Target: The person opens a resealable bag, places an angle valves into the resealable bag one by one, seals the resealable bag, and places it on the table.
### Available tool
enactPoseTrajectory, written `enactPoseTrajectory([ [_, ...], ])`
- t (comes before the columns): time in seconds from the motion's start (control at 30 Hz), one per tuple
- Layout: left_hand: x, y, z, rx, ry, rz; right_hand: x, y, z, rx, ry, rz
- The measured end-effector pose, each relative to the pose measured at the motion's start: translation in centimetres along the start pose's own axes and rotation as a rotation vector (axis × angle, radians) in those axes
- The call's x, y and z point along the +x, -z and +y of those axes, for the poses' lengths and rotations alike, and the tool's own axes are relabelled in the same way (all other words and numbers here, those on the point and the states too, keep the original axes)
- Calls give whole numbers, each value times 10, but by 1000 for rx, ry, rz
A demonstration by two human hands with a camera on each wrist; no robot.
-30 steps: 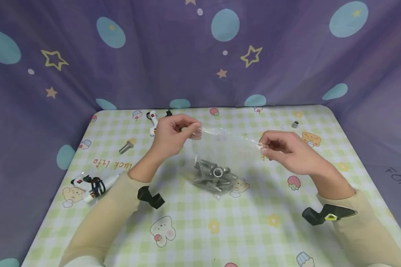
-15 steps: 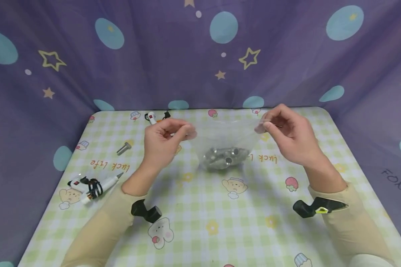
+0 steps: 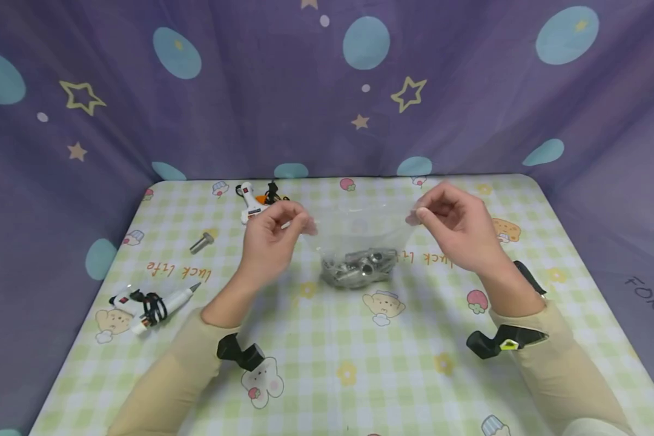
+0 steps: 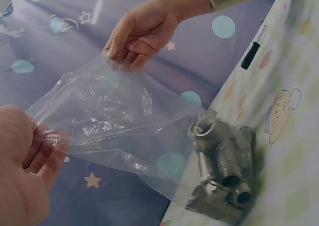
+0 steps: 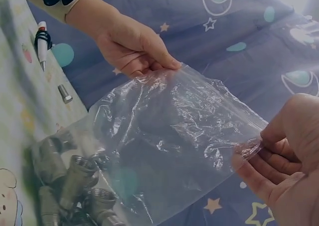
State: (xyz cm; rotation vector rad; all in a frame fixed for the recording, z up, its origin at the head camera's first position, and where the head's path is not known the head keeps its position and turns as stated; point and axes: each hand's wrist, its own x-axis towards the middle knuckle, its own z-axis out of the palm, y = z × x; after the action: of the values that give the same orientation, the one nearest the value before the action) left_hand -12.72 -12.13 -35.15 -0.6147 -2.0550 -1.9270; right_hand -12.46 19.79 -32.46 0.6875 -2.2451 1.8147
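My left hand (image 3: 272, 242) pinches one top corner of a clear plastic bag (image 3: 354, 227) between thumb and fingers. The opposite top corner is pinched by my right hand (image 3: 460, 227), so the bag's upper edge spans between both hands. Several silvery metal pipe fittings (image 3: 360, 267) lie bunched in the bag's bottom, some with threaded ends, as the left wrist view shows on one fitting (image 4: 204, 126). The bag's bottom is close over the table. In the right wrist view the plastic (image 5: 164, 136) is creased and shiny near the fingers.
A loose metal bolt (image 3: 201, 243) lies left of the left hand. Nearer sits a white pointed tool (image 3: 155, 309) with a coiled black cord. Another white tool (image 3: 251, 203) is at the back. The left wrist view shows a black-handled screwdriver (image 4: 251, 54). A purple curtain (image 3: 327, 91) stands behind.
The right hand has risen and shifted a little left, bringing the bag's top edge nearly level. The bag with its fittings has moved slightly farther back. Both corners stay pinched.
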Motion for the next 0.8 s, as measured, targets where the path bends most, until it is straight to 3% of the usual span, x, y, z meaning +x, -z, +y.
enactPoseTrajectory([
  [0.27,-5,-5,-8,11,37,24,-4,2,17,-138,-17,-21],
  [0.5,-7,-5,-13,-19,12,0,-2,2,18,-111,-45,-10],
  [0.57,-7,-6,-14,-17,0,2,2,-1,16,-141,8,0],
  [0.8,-5,-10,-12,4,-31,46,25,-27,-14,-502,385,-26],
])
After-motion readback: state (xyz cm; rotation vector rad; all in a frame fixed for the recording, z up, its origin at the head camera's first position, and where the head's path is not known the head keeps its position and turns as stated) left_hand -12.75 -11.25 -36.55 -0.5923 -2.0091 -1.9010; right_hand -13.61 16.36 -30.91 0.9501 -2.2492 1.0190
